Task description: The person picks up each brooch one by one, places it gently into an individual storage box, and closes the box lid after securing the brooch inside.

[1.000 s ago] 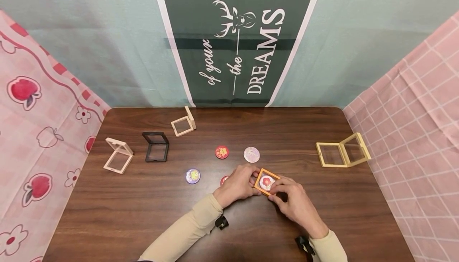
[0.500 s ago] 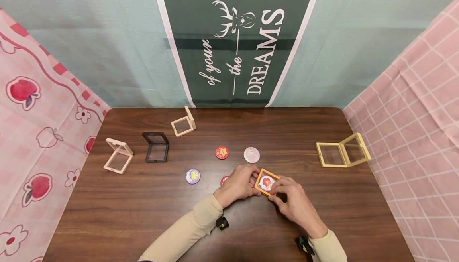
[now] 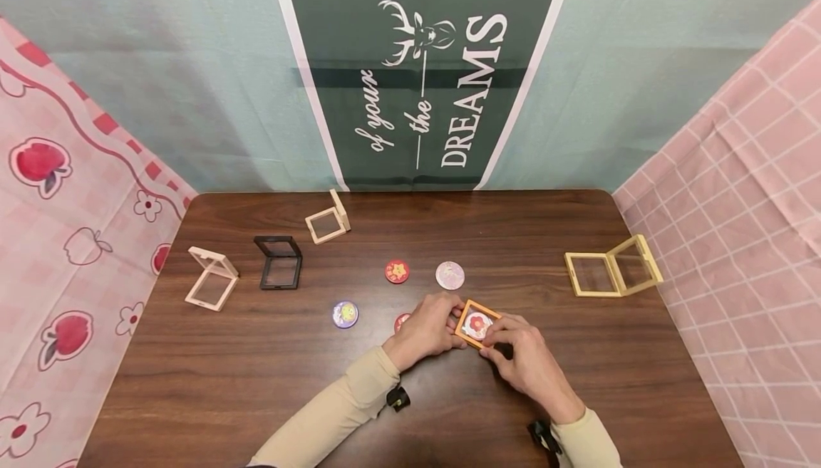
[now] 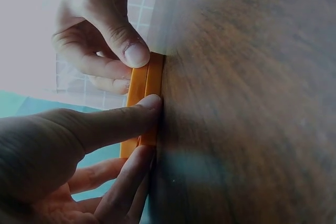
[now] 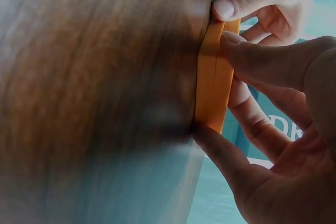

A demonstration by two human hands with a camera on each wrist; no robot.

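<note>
An orange display frame (image 3: 484, 308), its two halves pressed together, lies on the table in the head view. A round badge (image 3: 476, 325) with a red flower on white shows through its clear window. My left hand (image 3: 425, 327) grips the frame's left corner between thumb and fingers. From the opposite side my right hand (image 3: 531, 362) pinches it, fingertips over the near right edge. A thin seam runs along the side of the orange frame (image 4: 138, 83) in the left wrist view. In the right wrist view the orange frame (image 5: 212, 80) sits between both hands' fingers.
Open frames stand around: pink (image 3: 212, 305), black (image 3: 279, 287), beige (image 3: 330, 240) and yellow (image 3: 596, 295). Loose badges lie nearer: red star (image 3: 397, 272), pale purple (image 3: 450, 276), purple-rimmed (image 3: 346, 315), and a red one (image 3: 400, 320) partly behind the left hand. Curtains border the table (image 3: 256, 382).
Both hands stay on the orange frame, nearly still. The view shifts very slightly; the badges and other frames lie as before.
</note>
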